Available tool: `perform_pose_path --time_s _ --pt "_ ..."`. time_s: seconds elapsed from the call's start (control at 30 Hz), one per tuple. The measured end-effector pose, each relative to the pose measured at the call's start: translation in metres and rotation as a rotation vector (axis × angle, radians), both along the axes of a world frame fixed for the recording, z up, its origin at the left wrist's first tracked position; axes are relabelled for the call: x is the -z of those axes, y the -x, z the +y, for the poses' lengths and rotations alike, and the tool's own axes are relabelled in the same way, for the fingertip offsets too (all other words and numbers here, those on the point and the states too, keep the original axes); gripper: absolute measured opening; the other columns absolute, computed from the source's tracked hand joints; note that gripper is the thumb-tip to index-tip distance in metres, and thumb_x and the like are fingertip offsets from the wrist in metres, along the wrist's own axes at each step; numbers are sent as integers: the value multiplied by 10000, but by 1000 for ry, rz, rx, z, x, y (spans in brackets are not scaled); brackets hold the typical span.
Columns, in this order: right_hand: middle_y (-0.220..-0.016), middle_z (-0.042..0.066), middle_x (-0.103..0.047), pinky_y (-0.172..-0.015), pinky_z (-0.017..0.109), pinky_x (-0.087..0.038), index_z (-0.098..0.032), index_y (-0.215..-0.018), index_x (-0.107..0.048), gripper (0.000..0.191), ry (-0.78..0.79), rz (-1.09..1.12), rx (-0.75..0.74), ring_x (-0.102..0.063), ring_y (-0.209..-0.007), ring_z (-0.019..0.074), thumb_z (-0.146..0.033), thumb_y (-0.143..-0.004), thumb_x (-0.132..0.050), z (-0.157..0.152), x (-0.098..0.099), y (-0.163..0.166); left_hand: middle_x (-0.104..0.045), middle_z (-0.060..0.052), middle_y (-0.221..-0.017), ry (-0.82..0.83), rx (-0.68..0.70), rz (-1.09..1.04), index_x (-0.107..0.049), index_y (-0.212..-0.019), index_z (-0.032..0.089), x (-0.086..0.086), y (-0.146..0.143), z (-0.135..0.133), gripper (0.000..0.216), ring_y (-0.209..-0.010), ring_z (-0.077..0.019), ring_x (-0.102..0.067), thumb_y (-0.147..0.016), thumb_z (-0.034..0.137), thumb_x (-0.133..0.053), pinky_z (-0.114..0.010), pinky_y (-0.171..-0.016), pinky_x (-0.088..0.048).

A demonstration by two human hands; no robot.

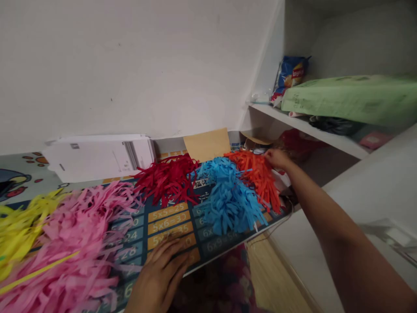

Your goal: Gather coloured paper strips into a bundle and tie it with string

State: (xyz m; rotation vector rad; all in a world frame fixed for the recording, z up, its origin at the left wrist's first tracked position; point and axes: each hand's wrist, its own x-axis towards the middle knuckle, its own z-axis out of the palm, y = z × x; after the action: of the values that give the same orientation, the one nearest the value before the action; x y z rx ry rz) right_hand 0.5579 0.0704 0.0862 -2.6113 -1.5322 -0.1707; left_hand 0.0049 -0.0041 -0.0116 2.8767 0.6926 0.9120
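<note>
My left hand (159,274) lies flat, fingers stretched out, on the near edge of a blue multiplication-table board (169,221). My right hand (276,158) reaches far right and touches the far edge of a pile of orange paper strips (259,174); its fingers are curled at the strips, and whether it grips any is unclear. Piles of blue strips (230,198), red strips (167,178), pink strips (78,243) and yellow strips (19,226) lie across the board.
A stack of white paper (97,156) rests against the wall. A brown envelope (206,143) leans behind the strips. At the right, a white shelf (309,126) carries a green box (348,98) and a blue snack bag (291,74).
</note>
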Motion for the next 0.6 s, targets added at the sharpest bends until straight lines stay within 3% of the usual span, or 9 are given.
perform_pose_path --time_s 0.17,0.3,0.43,0.6 --pt "-1104 181 -709 -845 346 -464 -106 -1108 -711 337 -145 -183 48 -651 -979 273 -261 -935 -468 0 -66 12 -730 -35 -1228 55 -33 -11 -720 -1154 306 3 4 -5 252 -1132 -249 -685 -965 343 -558 -408 -959 -588" --pt "-1149 169 -694 -879 336 -454 -110 -1126 -718 353 -149 -254 -49 -629 -1042 263 -259 -940 -458 7 -100 36 -727 -37 -1234 73 -22 0 -723 -1149 309 3 0 -8 255 -1122 -245 -690 -977 336 -538 -419 -969 -583" --pt "-1192 162 -688 -948 346 -425 -120 -1138 -728 363 -122 -281 -120 -606 -1104 255 -271 -954 -455 23 -111 63 -721 -42 -1246 118 18 15 -731 -1128 302 -2 -12 -7 251 -1156 -255 -671 -984 325 -527 -436 -996 -567" --pt "-1145 145 -711 -915 361 -461 -169 -1137 -741 329 -70 -284 -133 -643 -1059 268 -293 -930 -517 36 -106 77 -726 -69 -1220 163 54 19 -715 -1159 258 -8 -20 4 252 -1148 -246 -674 -976 310 -551 -417 -986 -577"
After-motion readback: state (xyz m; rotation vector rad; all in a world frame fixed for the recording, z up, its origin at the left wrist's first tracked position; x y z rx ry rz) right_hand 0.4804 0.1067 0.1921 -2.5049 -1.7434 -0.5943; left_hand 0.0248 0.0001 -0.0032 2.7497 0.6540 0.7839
